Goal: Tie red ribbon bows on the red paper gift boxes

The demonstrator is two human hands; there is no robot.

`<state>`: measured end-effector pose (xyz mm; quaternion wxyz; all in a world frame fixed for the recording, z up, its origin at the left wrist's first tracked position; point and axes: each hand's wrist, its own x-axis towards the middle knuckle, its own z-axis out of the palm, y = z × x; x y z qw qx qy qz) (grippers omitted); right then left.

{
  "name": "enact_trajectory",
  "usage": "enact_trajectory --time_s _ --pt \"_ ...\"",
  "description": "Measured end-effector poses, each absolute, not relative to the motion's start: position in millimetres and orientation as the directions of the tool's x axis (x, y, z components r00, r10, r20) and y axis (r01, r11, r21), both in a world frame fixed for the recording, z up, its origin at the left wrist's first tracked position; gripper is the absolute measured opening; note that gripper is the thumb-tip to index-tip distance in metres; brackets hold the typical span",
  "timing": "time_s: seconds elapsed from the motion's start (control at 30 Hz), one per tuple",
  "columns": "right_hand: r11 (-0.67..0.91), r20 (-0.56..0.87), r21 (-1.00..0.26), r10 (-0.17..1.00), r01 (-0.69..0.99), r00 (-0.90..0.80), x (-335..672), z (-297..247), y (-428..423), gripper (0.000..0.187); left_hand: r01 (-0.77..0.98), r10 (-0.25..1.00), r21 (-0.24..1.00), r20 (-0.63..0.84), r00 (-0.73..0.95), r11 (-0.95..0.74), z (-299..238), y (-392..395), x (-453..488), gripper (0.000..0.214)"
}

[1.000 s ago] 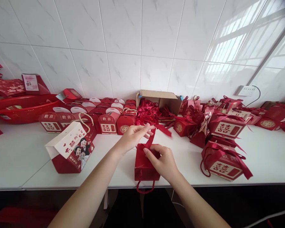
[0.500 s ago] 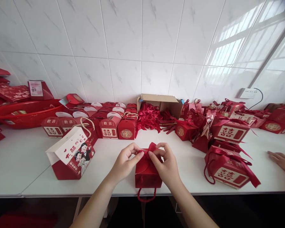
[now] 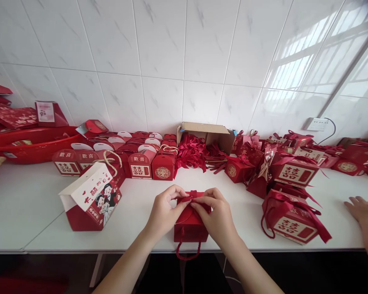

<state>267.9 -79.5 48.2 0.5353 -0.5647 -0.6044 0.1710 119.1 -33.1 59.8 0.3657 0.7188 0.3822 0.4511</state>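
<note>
my forearms [image 3: 127, 259] angle inward, knuckles raised; my left hand [image 3: 164, 208] and right hand [image 3: 218, 212] meet over the red gift box [image 3: 190, 233], near the white table [image 3: 135, 220] edge, each pinching red ribbon [image 3: 194, 193] between thumb and fingers.

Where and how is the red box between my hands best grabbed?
Probably by the rope handle, from the near side: its loop sticks out from the red box, whereas your left hand and right hand crowd the top.
</note>
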Motion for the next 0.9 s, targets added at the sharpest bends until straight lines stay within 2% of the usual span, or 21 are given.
enact_trajectory --time_s 0.13,0.2,0.37,0.47,0.53,0.6,0.7,0.8,0.9 --pt "0.252 0.4 -0.826 0.892 0.504 0.21 270.2 46.9 -77.2 0.013 0.201 0.881 0.876 0.373 0.291 -0.438 58.3 -34.9 120.5 0.004" --pt "0.24 0.351 -0.842 0.924 0.483 0.153 272.9 47.6 -74.7 0.015 0.17 0.883 0.89 0.362 0.3 -0.423 57.5 -34.6 121.8 0.007" --pt "0.229 0.231 -0.927 0.972 0.297 -0.03 278.4 51.0 -68.4 0.025 0.094 0.891 0.927 0.315 0.327 -0.363 54.7 -29.6 126.2 0.008" --pt "0.179 0.184 -0.973 0.983 0.148 0.022 276.6 50.7 -67.0 0.032 0.06 0.89 0.924 0.343 0.299 -0.377 53.4 -26.7 126.4 0.011" --pt "0.155 0.165 -0.982 0.982 0.108 0.088 274.2 49.0 -66.3 0.035 0.108 0.885 0.895 0.4 0.237 -0.433 54.4 -28.0 124.1 0.014" --pt "0.145 0.16 -0.982 0.978 0.118 0.135 272.2 46.9 -65.4 0.036 0.246 0.861 0.828 0.461 0.215 -0.504 57.0 -32.3 120.7 0.012" --pt "0.156 0.177 -0.978 0.972 0.14 0.152 270.8 45.8 -64.4 0.036 0.401 0.828 0.725 0.487 0.277 -0.56 60.9 -39.6 117.4 0.011" --pt "0.164 0.19 -0.971 0.971 0.176 0.143 271.8 49.0 -66.8 0.035 0.399 0.84 0.74 0.46 0.287 -0.542 61.8 -40.1 117.6 0.009" --pt "0.203 0.239 -0.937 0.966 0.283 0.1 276.9 53.8 -73.5 0.034 0.378 0.867 0.788 0.381 0.322 -0.486 62.0 -34.4 116.2 0.012"
